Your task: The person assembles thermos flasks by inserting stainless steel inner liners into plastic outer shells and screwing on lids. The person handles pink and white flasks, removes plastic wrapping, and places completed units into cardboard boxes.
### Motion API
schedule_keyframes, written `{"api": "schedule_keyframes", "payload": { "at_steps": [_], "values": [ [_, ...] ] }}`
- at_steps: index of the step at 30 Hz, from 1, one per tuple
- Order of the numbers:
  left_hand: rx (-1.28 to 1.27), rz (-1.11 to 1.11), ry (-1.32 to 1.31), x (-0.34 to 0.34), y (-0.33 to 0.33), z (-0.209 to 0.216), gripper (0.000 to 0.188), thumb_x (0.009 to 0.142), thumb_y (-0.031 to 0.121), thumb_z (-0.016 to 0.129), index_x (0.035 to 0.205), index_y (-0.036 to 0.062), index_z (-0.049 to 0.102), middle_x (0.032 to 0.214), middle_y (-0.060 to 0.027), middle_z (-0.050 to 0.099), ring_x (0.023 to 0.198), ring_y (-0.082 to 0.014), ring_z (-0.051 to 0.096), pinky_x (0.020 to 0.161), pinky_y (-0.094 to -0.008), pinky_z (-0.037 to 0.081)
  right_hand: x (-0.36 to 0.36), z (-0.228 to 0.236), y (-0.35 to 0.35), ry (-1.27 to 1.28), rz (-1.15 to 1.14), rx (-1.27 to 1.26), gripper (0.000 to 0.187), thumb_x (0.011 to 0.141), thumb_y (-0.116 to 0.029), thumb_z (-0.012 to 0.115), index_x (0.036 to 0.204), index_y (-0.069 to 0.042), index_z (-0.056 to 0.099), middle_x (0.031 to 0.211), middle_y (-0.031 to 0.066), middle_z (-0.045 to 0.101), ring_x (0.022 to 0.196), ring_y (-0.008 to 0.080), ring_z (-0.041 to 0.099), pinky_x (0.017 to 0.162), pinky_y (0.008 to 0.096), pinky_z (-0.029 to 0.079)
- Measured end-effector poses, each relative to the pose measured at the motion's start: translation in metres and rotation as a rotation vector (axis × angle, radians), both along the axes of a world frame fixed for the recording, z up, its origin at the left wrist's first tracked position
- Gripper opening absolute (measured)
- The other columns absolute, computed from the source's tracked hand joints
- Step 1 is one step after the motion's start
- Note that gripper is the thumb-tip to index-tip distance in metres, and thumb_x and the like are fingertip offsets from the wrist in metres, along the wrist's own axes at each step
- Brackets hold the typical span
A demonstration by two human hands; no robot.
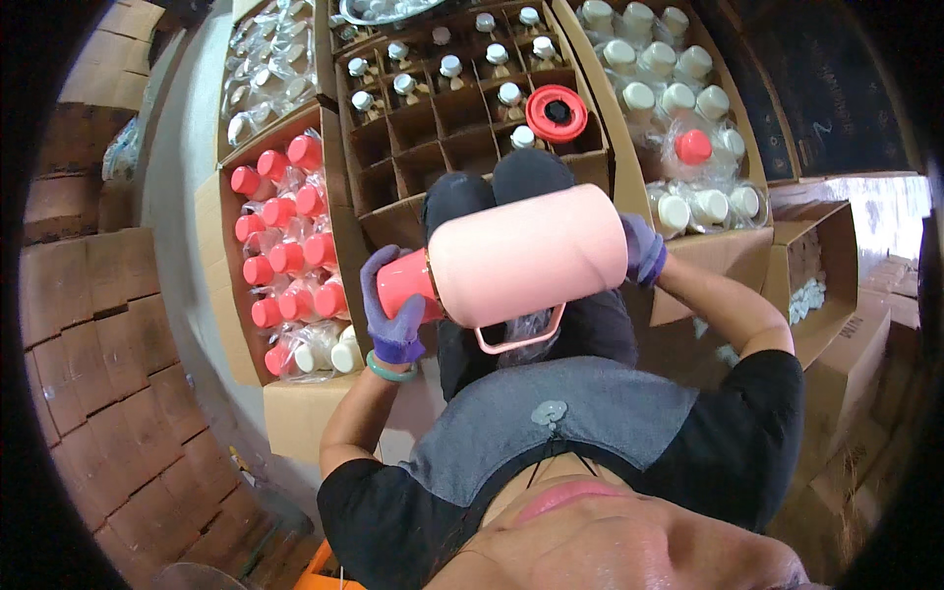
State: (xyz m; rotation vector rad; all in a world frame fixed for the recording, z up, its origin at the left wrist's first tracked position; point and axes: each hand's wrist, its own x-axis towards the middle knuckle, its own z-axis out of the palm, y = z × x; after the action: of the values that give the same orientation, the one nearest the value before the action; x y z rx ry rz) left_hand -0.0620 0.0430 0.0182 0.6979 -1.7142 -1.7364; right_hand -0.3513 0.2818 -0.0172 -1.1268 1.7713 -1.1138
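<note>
Across my lap lies a pale pink jug (pixel 531 251) on its side, its loop handle (pixel 526 344) toward my body. At its left end is a glossy coral-red cap (pixel 403 282). My left hand (pixel 395 334), in a purple-grey glove, is closed round that cap, with the thumb on the near side. My right hand (pixel 644 251), gloved alike, grips the jug's right end; its fingers are partly hidden behind the base. Crumpled clear plastic (pixel 529 326) shows beside the handle.
An open carton with dividers (pixel 393 202) ahead holds several white-capped bottles (pixel 449 69); a red ring-shaped part (pixel 557 113) rests on its right side. Coral-capped bottles (pixel 285 258) fill the left carton, white-capped ones (pixel 677 100) the right. Brown boxes (pixel 93 285) stack at far left.
</note>
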Motion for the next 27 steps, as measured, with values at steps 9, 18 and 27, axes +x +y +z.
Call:
{"api": "schedule_keyframes", "payload": {
  "at_steps": [9, 18, 27],
  "values": [
    [0.268, 0.121, 0.003, 0.000, -0.019, -0.025, 0.071, 0.079, 0.044, 0.065, 0.131, 0.0006, 0.043, 0.126, -0.0160, 0.053, 0.119, -0.0296, 0.052, 0.104, -0.0421, 0.039, -0.055, 0.007, -0.064, -0.325, 0.144, 0.219, 0.037, 0.082, -0.031, 0.070, 0.105, -0.002, 0.067, 0.088, 0.0107, 0.071, 0.080, 0.0220, 0.069, 0.068, 0.0309, 0.054],
    [0.622, 0.069, 0.014, 0.062, -0.045, -0.112, 0.042, 0.094, 0.040, 0.044, 0.119, 0.0098, 0.059, 0.126, -0.0104, 0.060, 0.119, -0.0286, 0.054, 0.103, -0.0457, 0.039, -0.171, -0.136, -0.184, 0.975, 0.174, 0.727, 0.132, 0.050, -0.060, 0.085, 0.153, -0.029, 0.007, 0.159, 0.0144, 0.006, 0.143, 0.0460, 0.012, 0.109, 0.0638, 0.024],
    [0.671, 0.168, -0.058, 0.045, -0.048, -0.114, 0.040, 0.095, 0.037, 0.045, 0.119, 0.0074, 0.059, 0.125, -0.0111, 0.061, 0.117, -0.0278, 0.055, 0.102, -0.0441, 0.041, -0.195, -0.153, -0.192, 1.002, 0.026, 0.543, 0.126, 0.045, -0.067, 0.082, 0.150, -0.028, 0.025, 0.140, 0.0318, 0.035, 0.127, 0.0472, 0.040, 0.105, 0.0496, 0.037]
  ]
}}
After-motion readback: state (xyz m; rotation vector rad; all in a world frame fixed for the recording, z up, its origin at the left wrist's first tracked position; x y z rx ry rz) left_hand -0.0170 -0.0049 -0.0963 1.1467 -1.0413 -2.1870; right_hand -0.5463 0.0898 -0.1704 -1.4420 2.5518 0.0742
